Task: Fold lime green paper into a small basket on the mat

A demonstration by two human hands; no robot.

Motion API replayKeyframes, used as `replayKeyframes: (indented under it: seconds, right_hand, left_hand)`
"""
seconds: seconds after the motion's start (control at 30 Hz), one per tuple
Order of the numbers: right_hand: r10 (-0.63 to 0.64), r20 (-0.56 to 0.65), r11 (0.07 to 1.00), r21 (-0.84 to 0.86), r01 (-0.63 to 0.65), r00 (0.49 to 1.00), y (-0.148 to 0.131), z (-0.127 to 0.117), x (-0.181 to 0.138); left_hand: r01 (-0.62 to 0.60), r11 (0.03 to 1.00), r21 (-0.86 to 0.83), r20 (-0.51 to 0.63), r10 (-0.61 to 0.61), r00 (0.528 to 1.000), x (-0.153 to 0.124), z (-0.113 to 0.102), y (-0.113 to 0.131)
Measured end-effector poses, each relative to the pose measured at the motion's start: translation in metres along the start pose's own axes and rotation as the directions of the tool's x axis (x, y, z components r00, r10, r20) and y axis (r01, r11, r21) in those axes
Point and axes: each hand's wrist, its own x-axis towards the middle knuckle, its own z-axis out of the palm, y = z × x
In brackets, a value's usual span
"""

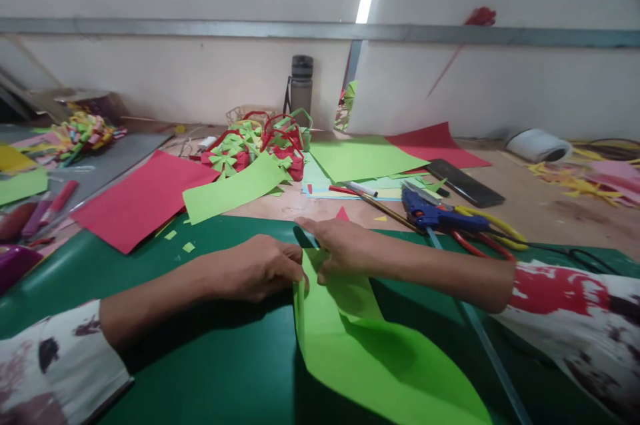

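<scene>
A light green paper sheet [370, 352] lies on the dark green cutting mat [215, 358], with its far edge folded up. My left hand [260, 270] pinches the sheet's far left edge with closed fingers. My right hand [337, 243] presses on the folded far corner, its fingers curled on the paper. Both hands meet at the fold.
Red paper [143, 198] and a green strip [233, 188] lie at far left. Red and green paper bows [255, 148] are heaped behind. A blue glue gun [433, 215], scissors [480, 228], a pen [363, 189], a phone [465, 183] and a bottle [301, 84] are on the right and far side.
</scene>
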Motion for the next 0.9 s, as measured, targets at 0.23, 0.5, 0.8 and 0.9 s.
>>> replayKeyframes:
  seconds: [0.23, 0.5, 0.8, 0.9]
  right_hand:
    - [-0.049, -0.068, 0.995, 0.080, 0.055, 0.996, 0.010, -0.009, -0.009]
    - [-0.037, 0.021, 0.978, 0.206, 0.031, 0.999, 0.011, -0.022, -0.037]
    - [0.005, 0.053, 0.995, 0.097, -0.011, 0.999, -0.024, -0.036, -0.058]
    - [-0.006, 0.057, 0.987, 0.160, -0.003, 0.998, -0.015, -0.022, -0.059]
  left_hand:
    - [0.016, 1.000, -0.023, 0.082, -0.014, 0.996, 0.010, -0.010, -0.008]
    - [0.100, 0.990, -0.100, 0.226, -0.075, 0.971, 0.039, -0.018, -0.016]
    - [0.230, 0.973, -0.001, 0.115, -0.229, 0.967, 0.046, -0.009, 0.005]
    - [0.263, 0.965, 0.017, 0.091, -0.263, 0.960, 0.045, -0.008, 0.008]
